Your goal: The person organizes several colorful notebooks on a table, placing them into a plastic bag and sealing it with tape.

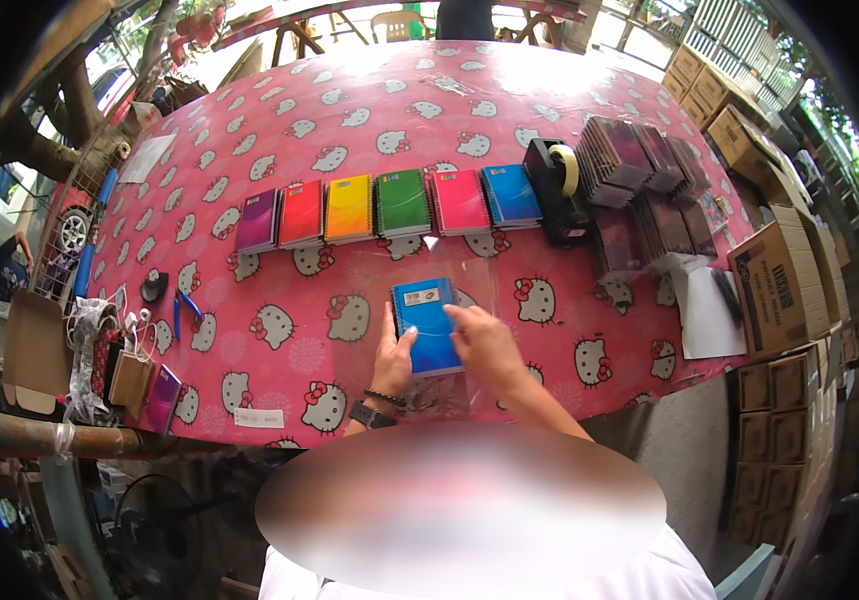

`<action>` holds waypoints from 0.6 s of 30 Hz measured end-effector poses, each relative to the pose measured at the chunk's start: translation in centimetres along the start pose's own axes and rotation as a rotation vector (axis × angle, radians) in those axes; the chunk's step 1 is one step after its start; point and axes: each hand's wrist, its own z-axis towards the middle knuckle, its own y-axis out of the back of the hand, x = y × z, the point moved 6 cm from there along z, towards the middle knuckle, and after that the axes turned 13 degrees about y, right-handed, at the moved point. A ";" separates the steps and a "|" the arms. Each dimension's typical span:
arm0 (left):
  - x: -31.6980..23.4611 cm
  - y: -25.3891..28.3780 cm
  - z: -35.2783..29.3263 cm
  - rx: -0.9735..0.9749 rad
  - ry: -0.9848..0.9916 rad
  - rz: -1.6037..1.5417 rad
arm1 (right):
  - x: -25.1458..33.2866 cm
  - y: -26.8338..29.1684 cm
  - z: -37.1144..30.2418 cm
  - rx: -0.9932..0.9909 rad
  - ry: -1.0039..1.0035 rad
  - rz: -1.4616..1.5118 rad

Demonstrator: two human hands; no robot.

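Holding a blue spiral notebook [430,335] from eight o'clock, the left hand [393,360] might have slipped if the right hand [488,345] — grip unclear, three o'clock — pushed hard.

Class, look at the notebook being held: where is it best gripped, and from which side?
Probably at the lower part of its left edge, coming from the left. The notebook is flat and rectangular, so the thumb can press on the cover, as with the left hand; this leaves the label uncovered and the right side for the right hand.
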 end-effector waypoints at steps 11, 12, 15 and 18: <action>0.2 0.6 0.6 -0.219 -0.031 0.171 | -2.2 -2.7 0.8 0.021 -0.352 0.368; 0.2 0.6 0.6 -0.229 -0.043 0.188 | -2.2 -2.7 0.8 0.033 -0.375 0.367; 0.9 1.4 1.3 -0.268 -0.098 0.239 | -2.3 -2.9 0.8 0.058 -0.353 0.428; 0.6 0.9 1.3 -0.261 -0.068 0.278 | -3.1 -2.5 0.5 0.034 -0.388 0.642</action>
